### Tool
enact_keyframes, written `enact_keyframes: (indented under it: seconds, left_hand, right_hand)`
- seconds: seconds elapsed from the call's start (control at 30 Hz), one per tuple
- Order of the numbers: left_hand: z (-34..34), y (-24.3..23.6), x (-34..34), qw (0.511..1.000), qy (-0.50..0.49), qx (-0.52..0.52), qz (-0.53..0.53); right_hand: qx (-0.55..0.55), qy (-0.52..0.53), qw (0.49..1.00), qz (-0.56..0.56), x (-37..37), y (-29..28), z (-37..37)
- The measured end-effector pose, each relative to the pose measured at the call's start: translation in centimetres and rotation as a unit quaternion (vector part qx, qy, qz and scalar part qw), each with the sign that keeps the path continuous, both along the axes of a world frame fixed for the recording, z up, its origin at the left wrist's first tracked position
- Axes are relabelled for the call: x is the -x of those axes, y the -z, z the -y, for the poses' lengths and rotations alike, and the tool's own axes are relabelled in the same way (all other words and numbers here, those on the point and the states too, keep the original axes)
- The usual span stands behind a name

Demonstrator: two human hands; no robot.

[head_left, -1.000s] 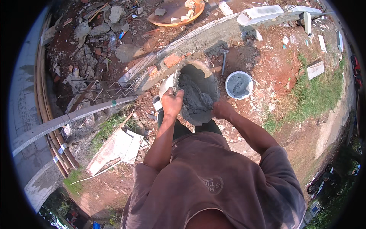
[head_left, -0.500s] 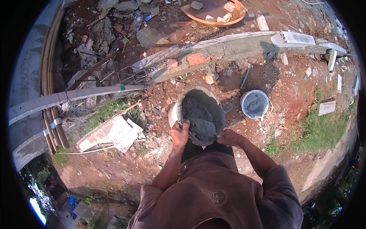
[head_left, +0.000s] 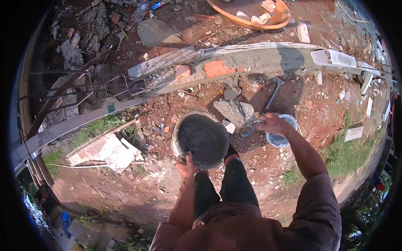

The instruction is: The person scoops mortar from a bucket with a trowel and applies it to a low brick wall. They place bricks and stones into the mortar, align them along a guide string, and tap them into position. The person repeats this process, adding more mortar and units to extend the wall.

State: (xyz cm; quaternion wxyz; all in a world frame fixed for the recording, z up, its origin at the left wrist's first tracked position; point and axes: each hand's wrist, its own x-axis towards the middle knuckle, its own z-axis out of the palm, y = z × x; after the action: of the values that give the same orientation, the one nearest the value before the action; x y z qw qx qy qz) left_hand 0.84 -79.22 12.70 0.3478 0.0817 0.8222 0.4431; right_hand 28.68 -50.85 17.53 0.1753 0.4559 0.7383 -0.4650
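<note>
My left hand (head_left: 186, 166) grips the near rim of a bucket (head_left: 174, 145), its thumb over the edge. Wet grey mortar (head_left: 201, 140) fills much of it. My right hand (head_left: 274, 124) is closed on the handle of a trowel, held out to the right of the bucket. A thick lump of mortar (head_left: 234, 112) covers most of the trowel's blade. Below my right hand stands a smaller white bucket (head_left: 295, 121) with grey contents, partly hidden by the hand and forearm.
Ahead runs a low mortared wall (head_left: 259, 62) with a brick (head_left: 217, 68) set in it. A hammer (head_left: 274, 94) lies before it. Steel reinforcing bars (head_left: 90, 90) jut in at left. Beyond the wall sits an orange basin (head_left: 251, 24). Boards (head_left: 117, 152) lie at left.
My right hand has lifted the trowel, loaded with mortar, out of the bucket and swung it right and forward. The bucket, held by my left hand, sits further left in view.
</note>
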Motion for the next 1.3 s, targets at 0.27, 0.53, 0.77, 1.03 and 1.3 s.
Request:
enact_keyframes:
  seconds: [0.27,0.53,0.77,1.03,1.3]
  left_hand:
    - [-3.5,9.5,0.0,0.987,-0.102,0.103,0.075]
    - [-5.6,15.5,-0.4,0.967,-0.155,0.184,0.076]
    - [-6.3,17.7,-1.2,0.959,-0.157,0.220,0.091]
    - [-3.8,18.8,-0.7,0.967,-0.146,0.200,0.054]
    - [-4.8,18.0,0.0,0.965,-0.102,0.230,0.077]
  right_hand:
    - [-0.413,-0.177,0.894,-0.011,4.8,13.1,-18.6]
    - [-0.160,-0.015,0.986,0.036,7.8,18.5,-11.9]
    - [-0.156,0.057,0.978,0.125,6.1,20.4,-14.3]
    - [0.116,0.543,0.832,-0.005,1.8,19.0,-11.1]
    - [0.221,0.510,0.827,-0.083,10.9,24.1,-3.7]
